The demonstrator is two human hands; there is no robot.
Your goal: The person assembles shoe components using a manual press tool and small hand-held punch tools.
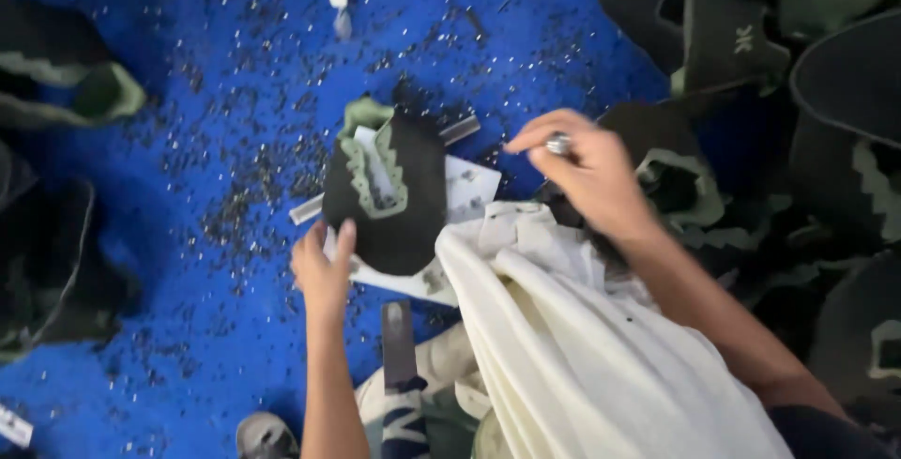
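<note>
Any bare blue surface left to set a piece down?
Freest: the blue mat left of the left hand, up to the dark pieces at the left edge, though littered with black scraps. Crowded: right side, piled black-and-green shoe uppers around the right hand; white cloth covers bottom centre.

Two bare arms reaching up from the bottom. Left hand low and near the middle, back of the hand up, fingers curled down, thumb sticking up at the edge of the black shoe piece. Left forearm thin and straight. Right hand to the right of that shoe piece, a bit higher, fingers bent and pinched together, ring on one finger. Right forearm slanting down to the right corner.
</note>
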